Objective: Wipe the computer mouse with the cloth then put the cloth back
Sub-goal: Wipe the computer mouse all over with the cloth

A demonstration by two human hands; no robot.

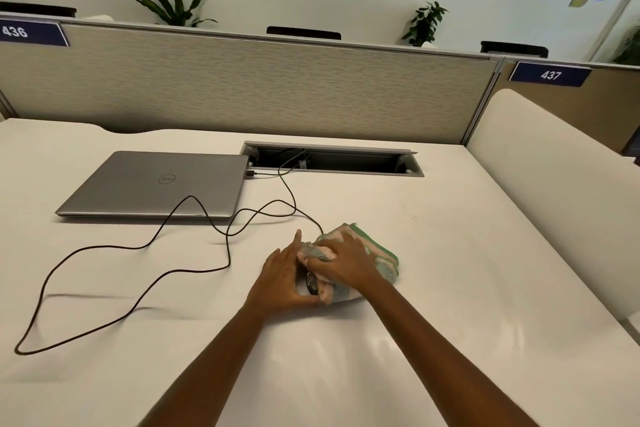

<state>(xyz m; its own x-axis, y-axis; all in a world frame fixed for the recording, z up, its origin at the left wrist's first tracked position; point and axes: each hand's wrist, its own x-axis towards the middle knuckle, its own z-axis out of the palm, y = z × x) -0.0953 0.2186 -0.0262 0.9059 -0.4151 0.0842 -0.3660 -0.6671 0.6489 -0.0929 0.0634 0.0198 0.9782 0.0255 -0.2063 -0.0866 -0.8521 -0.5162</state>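
The computer mouse [311, 284] sits on the white tabletop [450, 288] near its middle, almost wholly hidden; only a dark sliver of it shows between the two hands. It looks small, hard and smooth, so I judge it light and apt to skid or turn on this glossy surface unless it is steadied from the side. The left hand [285, 279] does that: its grip is curled against the mouse's left flank, thumb low at the near end, fingers at the far end. Whether it actually pinches the shell I cannot tell.

The cloth [367, 253], striped pink, green and grey, is soft and bunched, draped over the mouse and spilling to the right onto the tabletop. The right hand [341, 264] presses down on it, its grip closed into the folds. A limp thing like this is best taken by a gathered handful.

The mouse's black cable [138, 246] loops slackly across the tabletop and over a corner of the closed laptop [156, 184]; it could drag.

The only container, the open cable tray [332, 163] recessed at the back, holds cables and plugs.
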